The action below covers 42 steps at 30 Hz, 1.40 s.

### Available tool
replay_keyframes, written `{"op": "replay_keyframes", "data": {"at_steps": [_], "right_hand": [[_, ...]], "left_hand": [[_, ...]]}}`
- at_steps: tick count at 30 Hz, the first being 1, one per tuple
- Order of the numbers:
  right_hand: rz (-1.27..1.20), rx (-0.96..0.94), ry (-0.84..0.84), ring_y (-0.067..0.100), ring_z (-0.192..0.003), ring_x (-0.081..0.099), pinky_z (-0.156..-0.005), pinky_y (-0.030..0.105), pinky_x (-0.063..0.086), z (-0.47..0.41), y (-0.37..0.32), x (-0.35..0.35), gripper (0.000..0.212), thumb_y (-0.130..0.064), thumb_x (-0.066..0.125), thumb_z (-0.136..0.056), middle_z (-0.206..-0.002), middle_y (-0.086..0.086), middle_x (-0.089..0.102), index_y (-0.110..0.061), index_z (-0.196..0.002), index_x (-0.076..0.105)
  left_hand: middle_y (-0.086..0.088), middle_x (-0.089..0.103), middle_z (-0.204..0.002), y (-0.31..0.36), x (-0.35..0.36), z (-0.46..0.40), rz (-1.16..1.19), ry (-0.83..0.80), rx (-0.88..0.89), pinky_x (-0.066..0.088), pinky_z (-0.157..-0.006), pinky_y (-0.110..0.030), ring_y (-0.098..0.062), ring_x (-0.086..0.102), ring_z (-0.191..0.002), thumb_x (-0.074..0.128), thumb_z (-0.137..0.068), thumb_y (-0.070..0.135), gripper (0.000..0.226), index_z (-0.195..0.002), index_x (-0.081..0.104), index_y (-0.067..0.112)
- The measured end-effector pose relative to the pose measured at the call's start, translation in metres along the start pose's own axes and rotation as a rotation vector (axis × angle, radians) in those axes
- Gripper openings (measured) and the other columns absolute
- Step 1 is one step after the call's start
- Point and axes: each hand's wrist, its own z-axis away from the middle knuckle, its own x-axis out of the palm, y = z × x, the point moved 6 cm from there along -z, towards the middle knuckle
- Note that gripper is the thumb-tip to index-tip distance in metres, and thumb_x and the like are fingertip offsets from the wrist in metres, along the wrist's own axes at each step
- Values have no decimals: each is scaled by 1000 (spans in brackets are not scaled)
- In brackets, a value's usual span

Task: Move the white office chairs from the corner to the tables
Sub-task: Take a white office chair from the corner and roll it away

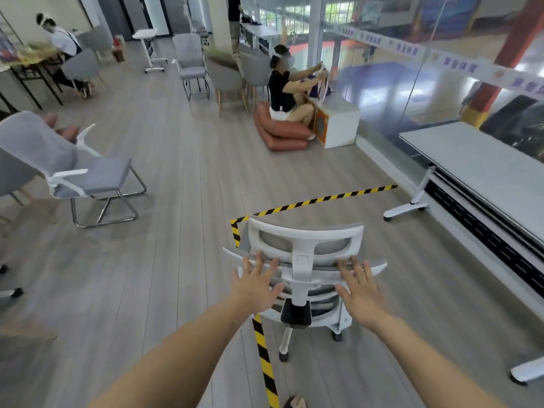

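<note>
The white office chair [306,278] stands directly ahead of me, near the table [482,169] at right, its backrest running left to right. My left hand [256,287] and right hand [360,293], fingers spread, flank its spine equally.

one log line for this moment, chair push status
step: pushing white office chair | left hand: open, on backrest | right hand: open, on backrest | target: white table ahead right | floor: hazard tape under chair

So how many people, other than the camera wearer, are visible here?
3: one person seated far left, one sitting on cushions at centre, one standing behind, cropped. Others may be hidden.
</note>
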Motion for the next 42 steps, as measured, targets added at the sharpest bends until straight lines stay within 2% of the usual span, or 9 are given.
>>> {"op": "replay_keyframes", "data": {"at_steps": [10, 18, 25, 34, 42], "right_hand": [[50, 46, 16, 14, -154, -26, -123, 60, 13, -200, -5, -57, 61, -62, 22, -104, -168, -16, -24, -55, -157, -6], [-5, 133, 70, 12, -153, -29, -123, 63, 10, -357, -19, -101, 63, -60, 27, -105, -168, -17, -24, -53, -158, -5], [-61, 278, 47, 14, -154, -28, -123, 65, 10, -483, -24, -143, 63, -61, 26, -105, -168, -15, -25, -52, -159, -5], [-98, 354, 53, 17, -152, -33, -123, 65, 4, -574, -26, -176, 65, -58, 28, -106, -166, -13, -30, -51, -158, -10], [-92, 362, 47, 18, -151, -34, -123, 64, 1, -604, -22, -191, 66, -58, 27, -106, -166, -13, -31, -51, -158, -12]], "left_hand": [[3, -28, -170, -22, -91, -201, 21, 11, 40, 4, -122, -69, -41, -25, -155, 24, -101, 71, 72, -160, -12, 50], [3, -28, -170, -34, -186, -372, -42, -13, 152, 7, -120, -73, -41, -24, -155, 26, -101, 71, 75, -161, -13, 49], [2, -30, -169, -36, -263, -526, -109, -70, 267, -1, -118, -77, -42, -25, -154, 26, -96, 78, 80, -159, -16, 51], [4, -28, -170, -25, -328, -633, -210, -59, 310, -2, -117, -78, -38, -21, -157, 27, -98, 75, 78, -160, -14, 50], [2, -26, -170, -13, -347, -657, -255, -22, 289, -8, -114, -78, -36, -16, -158, 20, -98, 76, 75, -160, -15, 49]]}}
